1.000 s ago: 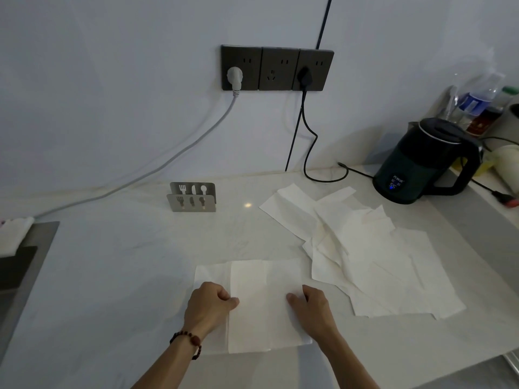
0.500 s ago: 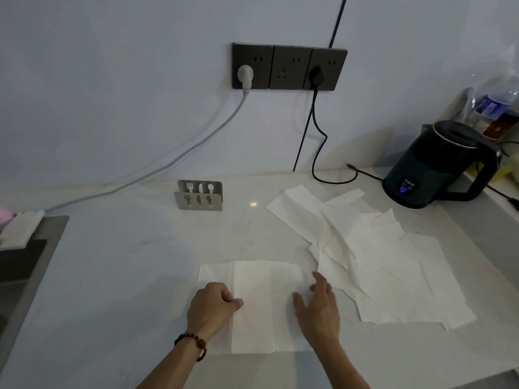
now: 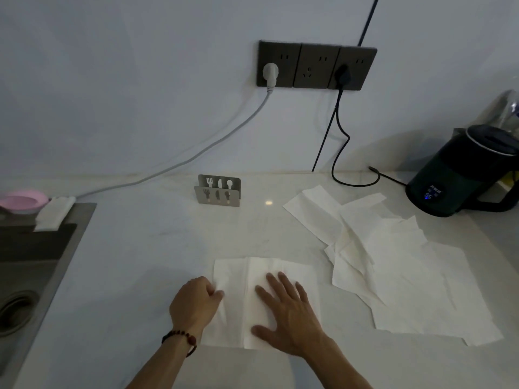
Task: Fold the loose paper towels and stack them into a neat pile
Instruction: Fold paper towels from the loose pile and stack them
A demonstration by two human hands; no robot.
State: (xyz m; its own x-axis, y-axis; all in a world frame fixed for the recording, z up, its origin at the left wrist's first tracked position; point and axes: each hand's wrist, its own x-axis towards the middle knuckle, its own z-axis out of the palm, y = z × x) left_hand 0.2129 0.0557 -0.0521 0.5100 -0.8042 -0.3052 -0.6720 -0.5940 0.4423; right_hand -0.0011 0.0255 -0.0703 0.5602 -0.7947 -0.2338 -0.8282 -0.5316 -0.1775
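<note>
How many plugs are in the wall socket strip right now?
2. A grey plug sits in the left outlet and a black plug in the right outlet of the socket strip; the middle outlet is free.

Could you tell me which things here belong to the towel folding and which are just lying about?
Job: folded towel, loose towels, left hand, right hand.
Lying about: kettle, cutlery holder, pink bowl, sink.

Right hand flat on folded towel — left hand pinching.
</note>
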